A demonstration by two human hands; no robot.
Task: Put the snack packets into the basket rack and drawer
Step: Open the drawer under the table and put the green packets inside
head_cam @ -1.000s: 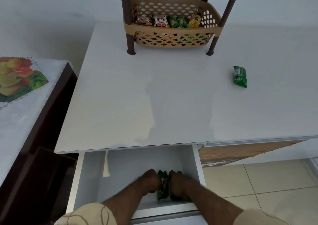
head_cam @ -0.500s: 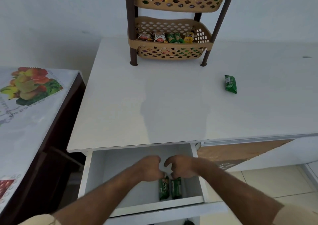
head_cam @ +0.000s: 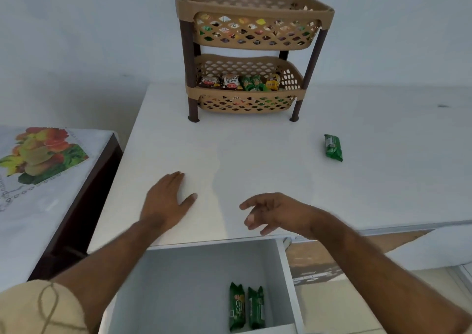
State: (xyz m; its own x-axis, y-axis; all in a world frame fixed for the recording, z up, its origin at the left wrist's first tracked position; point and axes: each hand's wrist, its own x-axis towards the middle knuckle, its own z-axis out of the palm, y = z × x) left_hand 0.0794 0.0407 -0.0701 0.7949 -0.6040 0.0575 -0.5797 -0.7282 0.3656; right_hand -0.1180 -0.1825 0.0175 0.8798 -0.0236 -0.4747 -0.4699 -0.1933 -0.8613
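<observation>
The white worktop [head_cam: 255, 155] carries the two-tier basket rack [head_cam: 250, 52], its baskets holding packets; the open drawer [head_cam: 184, 282] holds two. One green snack packet [head_cam: 333, 147] lies apart, right. The empty right hand [head_cam: 274, 212], fingers loosely spread, should reach it and pinch across its middle; the left hand [head_cam: 166, 201] rests flat.

To your left stands a dark brown wooden side table [head_cam: 102, 170], just beside the white desk. You see a white cloth with a printed fruit picture [head_cam: 43, 180] spread over its top. Behind runs a plain pale wall [head_cam: 89, 40], and beige floor tiles [head_cam: 357, 305] show at your lower right.
</observation>
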